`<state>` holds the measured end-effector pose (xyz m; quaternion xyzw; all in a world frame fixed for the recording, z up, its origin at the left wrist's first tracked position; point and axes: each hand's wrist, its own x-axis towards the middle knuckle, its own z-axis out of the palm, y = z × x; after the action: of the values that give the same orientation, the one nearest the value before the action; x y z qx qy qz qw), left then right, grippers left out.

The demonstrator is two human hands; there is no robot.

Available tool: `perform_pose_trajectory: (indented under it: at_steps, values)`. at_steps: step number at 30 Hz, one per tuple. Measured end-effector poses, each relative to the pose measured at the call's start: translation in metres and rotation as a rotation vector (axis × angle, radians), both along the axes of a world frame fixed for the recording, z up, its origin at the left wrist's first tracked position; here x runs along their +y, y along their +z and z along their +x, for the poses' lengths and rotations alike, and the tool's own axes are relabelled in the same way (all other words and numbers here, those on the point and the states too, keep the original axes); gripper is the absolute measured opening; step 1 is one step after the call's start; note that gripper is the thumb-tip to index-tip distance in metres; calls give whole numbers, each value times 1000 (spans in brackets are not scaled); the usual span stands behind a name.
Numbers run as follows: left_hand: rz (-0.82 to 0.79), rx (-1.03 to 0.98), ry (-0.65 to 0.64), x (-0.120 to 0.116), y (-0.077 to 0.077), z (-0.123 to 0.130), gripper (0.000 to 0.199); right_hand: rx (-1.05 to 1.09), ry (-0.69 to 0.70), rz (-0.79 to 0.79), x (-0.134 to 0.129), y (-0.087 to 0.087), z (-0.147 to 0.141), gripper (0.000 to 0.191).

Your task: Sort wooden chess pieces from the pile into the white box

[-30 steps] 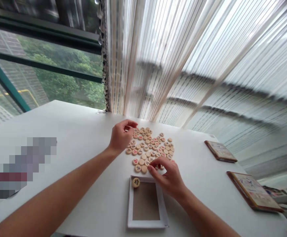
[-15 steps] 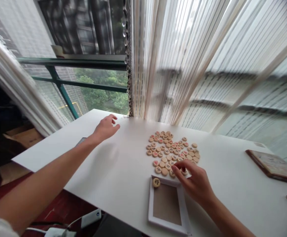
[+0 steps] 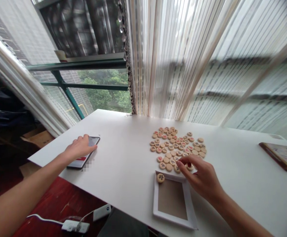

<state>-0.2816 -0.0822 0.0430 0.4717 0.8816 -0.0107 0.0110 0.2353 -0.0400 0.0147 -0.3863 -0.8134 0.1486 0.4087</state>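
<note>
Wooden pieces (image 3: 171,148) lie at the box's (image 3: 155,196) twelve o'clock, where a careless nudge could scatter them; whether the right hand (image 3: 203,174) pinches one is unclear. Left hand (image 3: 78,148) splays over the phone (image 3: 93,141) at ten.

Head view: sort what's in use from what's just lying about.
In use:
round pieces, right hand at their near side
shallow tray, one piece at its corner
phone, left hand over it

Lying about:
flat brown-edged object, far right
white power strip, lower left
cardboard, left
</note>
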Motion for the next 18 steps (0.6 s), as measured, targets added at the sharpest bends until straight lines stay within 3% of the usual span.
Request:
perform_pose_trajectory:
  at_steps: [9, 18]
  values:
    - [7, 30, -33, 2, 1, 8, 89, -10, -12, -13, -1, 1, -1, 22]
    - [22, 12, -87, -9, 2, 7, 86, -22, 2, -23, -1, -1, 2, 23]
